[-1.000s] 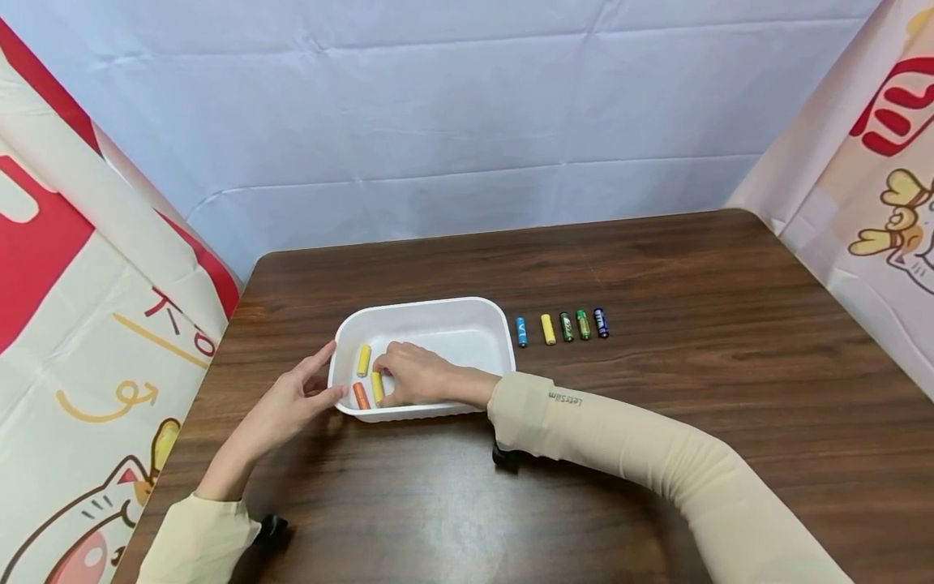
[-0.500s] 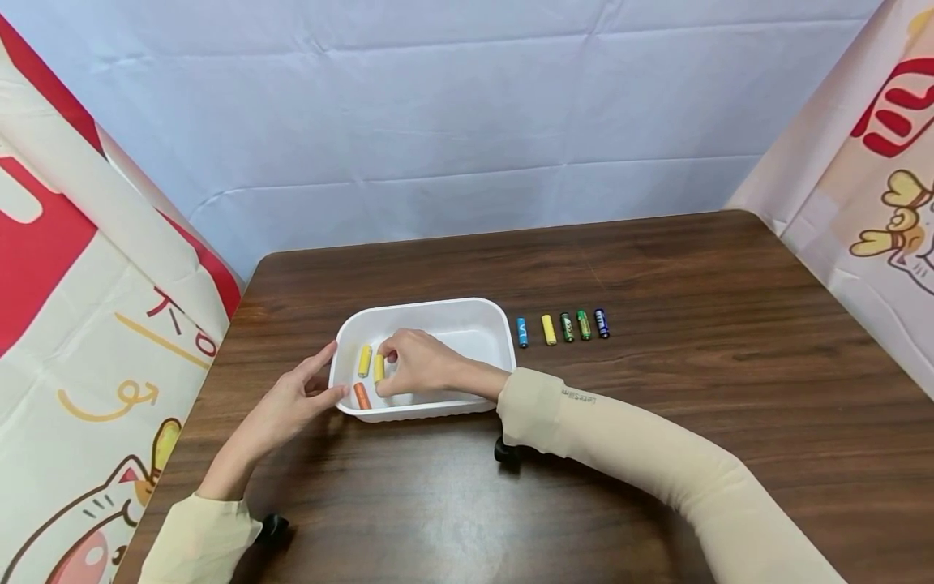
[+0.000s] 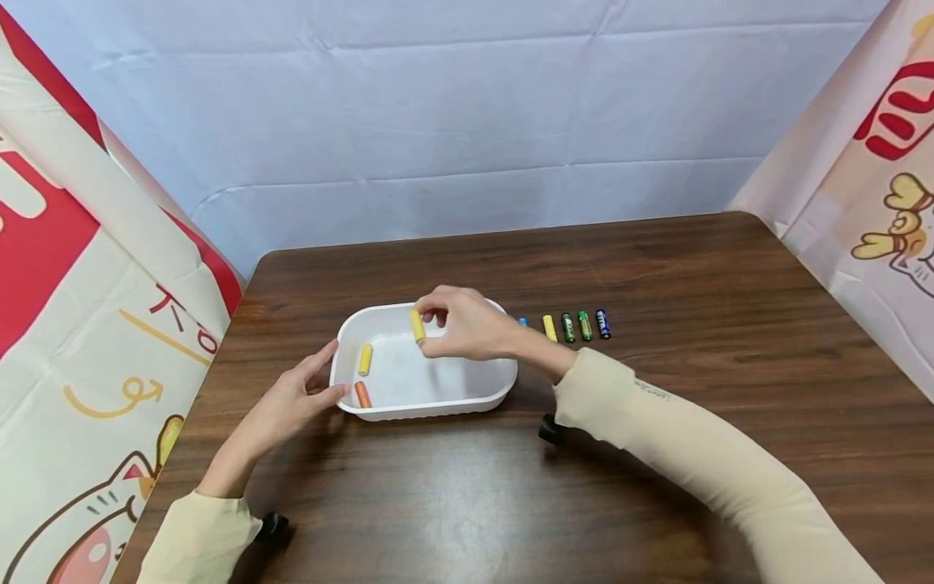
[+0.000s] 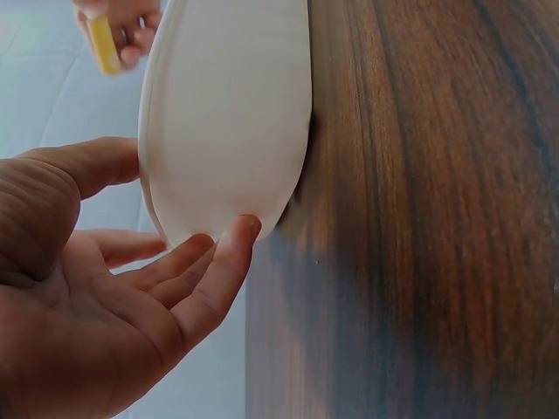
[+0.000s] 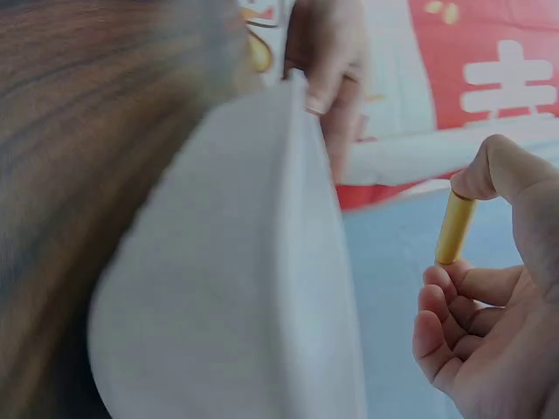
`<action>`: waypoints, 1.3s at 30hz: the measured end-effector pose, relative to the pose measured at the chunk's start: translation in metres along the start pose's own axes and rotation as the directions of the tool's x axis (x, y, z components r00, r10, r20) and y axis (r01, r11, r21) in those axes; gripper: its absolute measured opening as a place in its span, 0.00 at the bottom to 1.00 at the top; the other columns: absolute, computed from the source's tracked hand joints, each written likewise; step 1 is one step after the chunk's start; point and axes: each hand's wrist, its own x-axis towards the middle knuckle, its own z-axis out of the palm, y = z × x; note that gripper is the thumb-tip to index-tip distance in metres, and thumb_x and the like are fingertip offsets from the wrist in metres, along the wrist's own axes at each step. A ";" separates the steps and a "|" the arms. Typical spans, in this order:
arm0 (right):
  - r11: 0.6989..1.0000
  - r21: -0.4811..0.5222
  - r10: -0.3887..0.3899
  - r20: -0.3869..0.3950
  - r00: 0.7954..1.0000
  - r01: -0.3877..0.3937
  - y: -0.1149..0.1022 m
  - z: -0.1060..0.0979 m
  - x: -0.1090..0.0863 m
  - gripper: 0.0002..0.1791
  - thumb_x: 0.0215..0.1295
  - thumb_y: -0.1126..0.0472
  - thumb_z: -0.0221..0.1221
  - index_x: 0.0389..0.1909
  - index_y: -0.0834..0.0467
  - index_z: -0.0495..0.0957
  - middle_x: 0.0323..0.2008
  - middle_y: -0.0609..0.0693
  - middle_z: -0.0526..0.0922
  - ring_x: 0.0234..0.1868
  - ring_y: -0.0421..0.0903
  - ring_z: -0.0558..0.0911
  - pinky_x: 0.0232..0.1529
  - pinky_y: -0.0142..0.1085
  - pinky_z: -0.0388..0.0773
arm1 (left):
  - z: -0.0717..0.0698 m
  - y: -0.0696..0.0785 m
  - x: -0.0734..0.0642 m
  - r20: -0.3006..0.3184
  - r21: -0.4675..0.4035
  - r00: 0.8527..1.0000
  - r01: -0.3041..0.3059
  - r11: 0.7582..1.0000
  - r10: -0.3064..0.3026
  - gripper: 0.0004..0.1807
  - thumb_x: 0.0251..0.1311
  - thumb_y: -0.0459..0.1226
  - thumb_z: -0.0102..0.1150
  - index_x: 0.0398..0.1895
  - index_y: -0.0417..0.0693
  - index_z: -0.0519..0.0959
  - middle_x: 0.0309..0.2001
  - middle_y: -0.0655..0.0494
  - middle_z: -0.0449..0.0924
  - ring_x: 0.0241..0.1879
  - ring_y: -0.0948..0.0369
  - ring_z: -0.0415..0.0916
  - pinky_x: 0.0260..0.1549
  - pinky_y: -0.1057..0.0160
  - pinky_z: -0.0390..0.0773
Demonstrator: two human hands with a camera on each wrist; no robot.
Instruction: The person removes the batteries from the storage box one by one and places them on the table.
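In the head view a white plastic tray (image 3: 438, 403) stands on the table. My left hand (image 3: 292, 405) holds its left end, with the thumb at the rim and the fingertips against the outer wall, as the left wrist view shows. My right hand (image 3: 470, 324) is raised above the tray and pinches a yellow battery (image 3: 417, 326) by its two ends, between thumb and fingers; the right wrist view shows this battery (image 5: 456, 229) too. Inside the tray, near its left end, lie another yellow battery (image 3: 365, 359) and an orange battery (image 3: 362, 395).
Right of the tray several batteries stand in a row on the brown wood table (image 3: 452, 487): a mostly hidden blue one (image 3: 522, 322), a yellow one (image 3: 550, 328), two green ones and a dark blue one (image 3: 602, 324). Cloth hangs behind and at both sides.
My right hand has lifted the yellow battery from the tray's floor and carried it up and to the right. My left hand has stayed at the tray's left end.
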 end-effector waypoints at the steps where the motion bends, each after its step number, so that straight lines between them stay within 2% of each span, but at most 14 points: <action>1: 1.000 0.006 -0.008 -0.013 1.000 0.008 0.001 -0.008 -0.004 0.18 0.53 0.60 0.66 0.48 0.57 0.84 0.40 0.53 0.81 0.41 0.46 0.77 0.43 0.35 0.74 | 0.000 0.000 0.000 0.000 0.001 1.000 -0.002 1.000 0.002 0.43 0.72 0.39 0.63 0.82 0.37 0.52 0.69 0.32 0.69 0.57 0.45 0.78 0.51 0.52 0.80; 6: 1.000 0.004 -0.030 -0.068 0.997 0.030 0.007 -0.047 -0.025 0.17 0.55 0.62 0.66 0.47 0.56 0.84 0.39 0.52 0.80 0.41 0.47 0.77 0.42 0.37 0.74 | 0.000 -0.001 0.000 0.003 0.003 1.000 0.001 1.000 -0.001 0.43 0.72 0.38 0.63 0.82 0.37 0.52 0.67 0.33 0.71 0.55 0.47 0.79 0.49 0.55 0.81; 10: 0.999 -0.036 -0.009 -0.107 0.994 0.005 0.013 -0.077 -0.045 0.17 0.55 0.63 0.67 0.48 0.56 0.84 0.38 0.50 0.79 0.40 0.45 0.76 0.42 0.36 0.75 | -0.001 0.000 0.000 0.007 -0.002 1.000 0.000 1.000 0.000 0.43 0.72 0.39 0.63 0.82 0.37 0.52 0.65 0.33 0.73 0.53 0.48 0.79 0.47 0.57 0.81; 15: 0.995 -0.079 0.043 -0.177 0.983 -0.057 0.025 -0.109 -0.071 0.19 0.56 0.65 0.67 0.50 0.56 0.83 0.39 0.48 0.79 0.40 0.44 0.77 0.40 0.32 0.75 | -0.001 0.001 0.000 0.011 -0.012 1.000 -0.001 1.000 0.001 0.43 0.72 0.39 0.63 0.82 0.37 0.51 0.66 0.33 0.72 0.54 0.48 0.79 0.47 0.58 0.81; 20: 0.980 -0.126 0.118 -0.248 0.961 -0.153 0.043 -0.134 -0.099 0.18 0.59 0.66 0.66 0.52 0.55 0.82 0.39 0.48 0.80 0.39 0.44 0.77 0.38 0.29 0.75 | 0.000 0.000 0.000 0.009 -0.009 1.000 0.000 1.000 0.000 0.44 0.72 0.40 0.63 0.82 0.38 0.51 0.69 0.33 0.69 0.56 0.47 0.78 0.48 0.56 0.81; 25: 0.958 -0.138 0.206 -0.279 0.938 -0.251 0.061 -0.147 -0.123 0.18 0.62 0.64 0.66 0.54 0.56 0.81 0.40 0.50 0.79 0.39 0.46 0.76 0.38 0.29 0.71 | -0.001 0.000 0.000 0.012 -0.009 1.000 -0.002 1.000 0.002 0.44 0.72 0.41 0.63 0.82 0.38 0.51 0.70 0.33 0.68 0.57 0.46 0.77 0.50 0.54 0.81; 28: 0.950 -0.136 0.236 -0.286 0.929 -0.283 0.074 -0.150 -0.135 0.18 0.63 0.64 0.67 0.54 0.57 0.81 0.40 0.51 0.78 0.39 0.46 0.75 0.37 0.28 0.70 | -0.001 0.000 0.000 0.012 -0.011 1.000 -0.003 1.000 0.004 0.44 0.72 0.41 0.63 0.82 0.39 0.51 0.69 0.33 0.68 0.57 0.46 0.77 0.50 0.55 0.81; 33: 0.949 -0.130 0.247 -0.264 0.932 -0.288 0.101 -0.149 -0.151 0.18 0.62 0.66 0.67 0.54 0.60 0.80 0.39 0.53 0.79 0.37 0.44 0.75 0.35 0.26 0.71 | -0.001 -0.001 0.000 0.015 -0.012 1.000 0.004 1.000 -0.003 0.44 0.72 0.40 0.63 0.82 0.39 0.51 0.68 0.34 0.70 0.55 0.47 0.78 0.49 0.56 0.81; 39: 0.939 -0.130 0.290 -0.199 0.936 -0.319 0.128 -0.145 -0.165 0.20 0.64 0.67 0.66 0.56 0.62 0.79 0.41 0.54 0.79 0.37 0.45 0.76 0.36 0.29 0.73 | 0.000 -0.002 0.000 0.009 -0.010 1.000 -0.003 1.000 0.003 0.44 0.72 0.40 0.63 0.82 0.38 0.51 0.69 0.33 0.68 0.57 0.47 0.78 0.50 0.54 0.80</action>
